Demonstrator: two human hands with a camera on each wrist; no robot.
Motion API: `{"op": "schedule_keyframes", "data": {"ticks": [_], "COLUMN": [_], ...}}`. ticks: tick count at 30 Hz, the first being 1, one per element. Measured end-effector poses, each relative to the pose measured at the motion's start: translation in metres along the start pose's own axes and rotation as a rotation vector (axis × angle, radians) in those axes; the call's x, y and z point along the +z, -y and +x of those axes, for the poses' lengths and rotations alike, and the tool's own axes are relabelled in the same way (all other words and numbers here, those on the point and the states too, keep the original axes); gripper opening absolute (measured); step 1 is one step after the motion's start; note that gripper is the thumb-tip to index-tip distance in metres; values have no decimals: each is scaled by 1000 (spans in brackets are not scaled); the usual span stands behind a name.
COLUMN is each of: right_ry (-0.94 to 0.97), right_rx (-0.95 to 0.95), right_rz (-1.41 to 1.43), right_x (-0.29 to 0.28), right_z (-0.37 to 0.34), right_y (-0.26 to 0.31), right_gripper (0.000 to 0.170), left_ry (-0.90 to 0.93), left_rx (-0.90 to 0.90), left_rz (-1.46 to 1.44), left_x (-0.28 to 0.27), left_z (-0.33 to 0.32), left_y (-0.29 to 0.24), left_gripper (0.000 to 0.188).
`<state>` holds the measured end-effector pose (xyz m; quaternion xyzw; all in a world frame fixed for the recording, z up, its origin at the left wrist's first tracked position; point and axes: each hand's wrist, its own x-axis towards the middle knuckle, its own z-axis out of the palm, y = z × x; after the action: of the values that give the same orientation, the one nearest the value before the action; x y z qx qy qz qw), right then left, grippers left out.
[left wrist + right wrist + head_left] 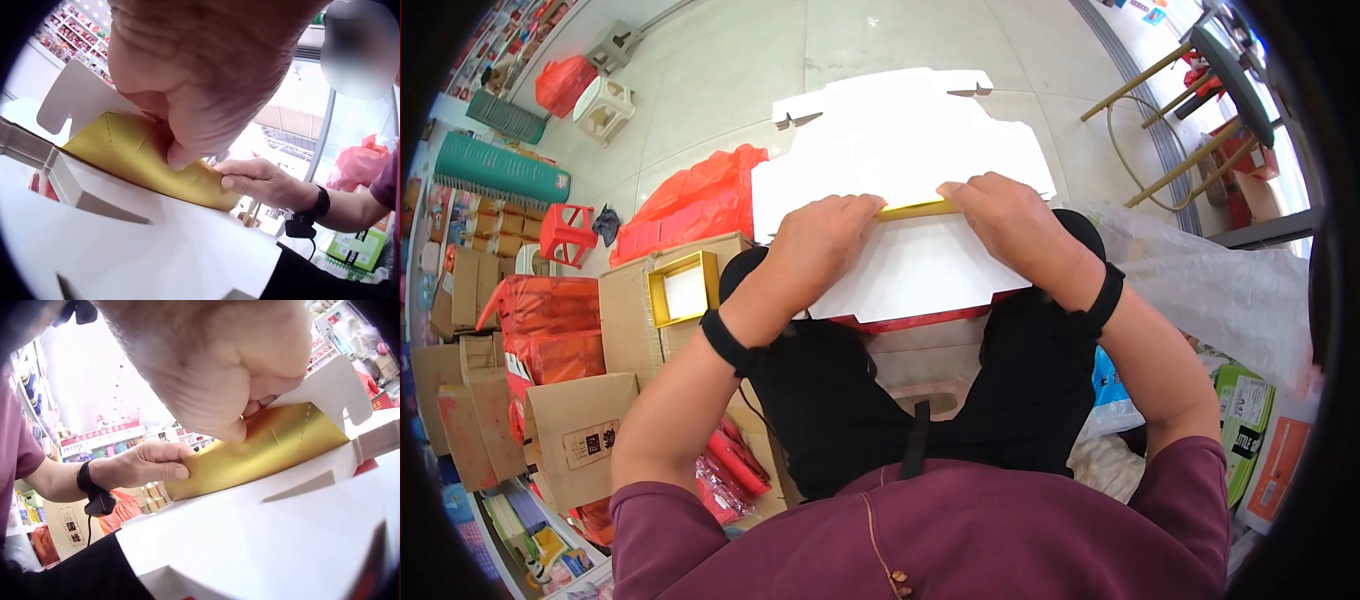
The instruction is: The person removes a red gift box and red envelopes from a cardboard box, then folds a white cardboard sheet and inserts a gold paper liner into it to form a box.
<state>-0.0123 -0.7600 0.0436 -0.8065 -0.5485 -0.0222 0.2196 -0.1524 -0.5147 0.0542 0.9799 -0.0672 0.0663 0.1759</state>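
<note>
A large white cardboard sheet with cut tabs lies across the person's knees, its underside red at the near edge. Across its middle stands a gold strip, seen as a folded flap in the left wrist view and the right wrist view. The left hand pinches the strip near its left end, thumb on the near face. The right hand pinches it near the right end. Fingertips behind the strip are partly hidden.
A gold-edged white box sits on a cardboard carton at the left. Red plastic bags lie beyond it. Clear plastic wrap and a green box are at the right, a stool at upper right.
</note>
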Motion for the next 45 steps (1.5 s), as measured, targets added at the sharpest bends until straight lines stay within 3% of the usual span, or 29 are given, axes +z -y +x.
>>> {"op": "schedule_keyframes", "data": {"ticks": [2,9,12,15,18,23,37,40,43,45], "right_ry": [-5,38,-28,-134,-44,-12,12,-25,-41,-46], "right_rx": [36,93,24,-126,-116,-119,31,61,77,79], "right_rz": [-11,-187,-212,-191,-70,-66,-148,-149,-112,-67], "right_x": [5,15,16,31,41,40,14,18,19,16], "right_z": [10,31,25,8,-12,-17,-44,-43,-43,-44], "right_y": [-7,-19,-13,-2,37,38,5,10,11,10], "right_gripper": [29,28,30,34,51,59,56,54,53,54], "left_ry": [-82,-4,-44,38,47,67,27,116,1,-61], "left_rx": [21,-110,51,132,57,33,-76,-194,-95,9], "left_rz": [-39,118,250,215,154,208,318,182,328,249], "left_x": [8,13,16,20,29,31,9,-7,-15,-8], "left_z": [9,24,19,12,-4,-20,-63,-47,-20,4], "left_y": [13,20,18,7,-14,-20,-3,-5,-6,-5], "left_gripper": [29,33,42,49,52,57,57,52,49,49]}}
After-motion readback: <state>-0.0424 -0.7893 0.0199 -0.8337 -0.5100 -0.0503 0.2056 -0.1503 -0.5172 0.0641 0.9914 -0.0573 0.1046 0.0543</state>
